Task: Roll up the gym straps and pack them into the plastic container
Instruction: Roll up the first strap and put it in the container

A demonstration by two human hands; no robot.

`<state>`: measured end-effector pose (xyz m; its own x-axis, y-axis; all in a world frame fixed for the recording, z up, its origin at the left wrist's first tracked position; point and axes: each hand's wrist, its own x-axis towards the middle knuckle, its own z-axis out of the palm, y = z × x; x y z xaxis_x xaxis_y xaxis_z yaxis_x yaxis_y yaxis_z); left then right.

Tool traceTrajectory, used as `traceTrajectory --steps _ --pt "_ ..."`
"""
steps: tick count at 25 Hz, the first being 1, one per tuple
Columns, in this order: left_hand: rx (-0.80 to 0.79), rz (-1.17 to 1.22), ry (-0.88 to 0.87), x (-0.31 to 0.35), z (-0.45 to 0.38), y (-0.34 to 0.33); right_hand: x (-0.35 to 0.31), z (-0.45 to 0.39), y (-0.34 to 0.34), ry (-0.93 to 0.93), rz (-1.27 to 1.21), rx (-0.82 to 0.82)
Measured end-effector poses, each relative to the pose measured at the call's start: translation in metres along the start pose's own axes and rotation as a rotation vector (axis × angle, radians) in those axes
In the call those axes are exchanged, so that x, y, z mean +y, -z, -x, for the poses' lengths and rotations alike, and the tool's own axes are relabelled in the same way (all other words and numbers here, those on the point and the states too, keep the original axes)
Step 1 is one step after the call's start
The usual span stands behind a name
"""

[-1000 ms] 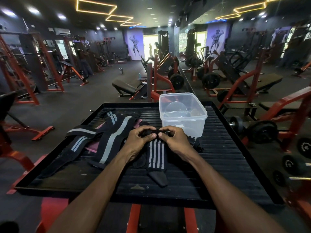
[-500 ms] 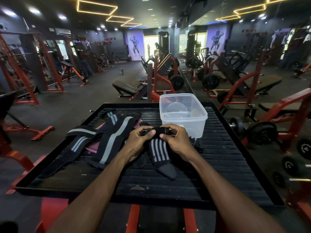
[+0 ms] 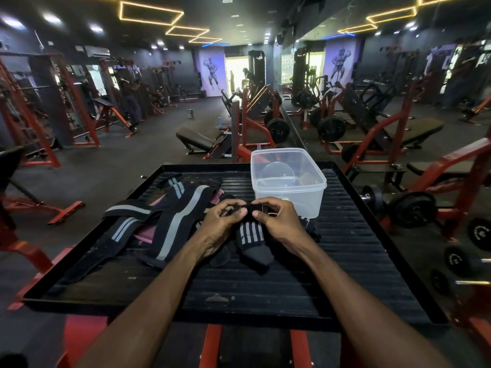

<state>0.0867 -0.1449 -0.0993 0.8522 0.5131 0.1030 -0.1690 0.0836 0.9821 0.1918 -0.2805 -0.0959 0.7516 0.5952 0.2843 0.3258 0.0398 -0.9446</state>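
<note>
change: the loose tail of the strap (image 3: 252, 235) is shorter than a second ago. before, it hung long toward the person; now less of the striped part lies on the tray (image 3: 358, 261), and its dark end has come closer to the hands.
meaning: the roll is growing, i think. this strap is in the middle of rolling, not finished, and nothing of it is in the box (image 3: 288, 181) yet.
left hand: the left hand (image 3: 221, 227) grips the left end of the roll, fingers curled over the top, thumb pressed on the near side.
right hand: the right hand (image 3: 279, 221) pinches the right end in the same way, thumb near the left thumb, almost touching.
strap in hands: black, with white stripes along it. the rolled part is a short dark bar between the two hands, held just above the tray. the free part drops down and ends in a plain dark tip lying on the tray.
other straps: a pile (image 3: 164, 221) lies flat to the left, black with grey stripes, and something pink shows under it. these look not rolled.
box: clear plastic, open, just behind the hands on the tray. some clear round thing seems to be inside; what it is i cannot tell.
progress: early, by my judgement, because the whole pile still waits.
</note>
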Motion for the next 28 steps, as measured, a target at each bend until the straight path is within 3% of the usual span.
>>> traceTrajectory --steps 7,12,15,20,23,28 --pt "0.116 -0.162 -0.034 0.002 0.0 -0.001 -0.005 0.004 -0.001 -0.137 -0.11 -0.057" --pt "0.006 -0.02 0.076 0.005 0.004 -0.006 -0.005 0.002 0.003 -0.025 -0.047 -0.017" --pt "0.069 -0.131 -0.014 0.003 0.004 -0.007 -0.004 0.002 0.002 -0.056 -0.029 -0.027" --pt "0.282 -0.479 -0.248 0.005 0.001 -0.001 -0.001 0.002 -0.002 -0.272 -0.037 -0.08" --pt "0.382 -0.596 -0.271 0.001 -0.002 0.004 -0.004 0.005 -0.003 -0.255 0.102 -0.165" --pt "0.384 -0.693 -0.339 -0.002 -0.002 0.002 -0.004 0.004 -0.003 -0.11 0.224 -0.097"
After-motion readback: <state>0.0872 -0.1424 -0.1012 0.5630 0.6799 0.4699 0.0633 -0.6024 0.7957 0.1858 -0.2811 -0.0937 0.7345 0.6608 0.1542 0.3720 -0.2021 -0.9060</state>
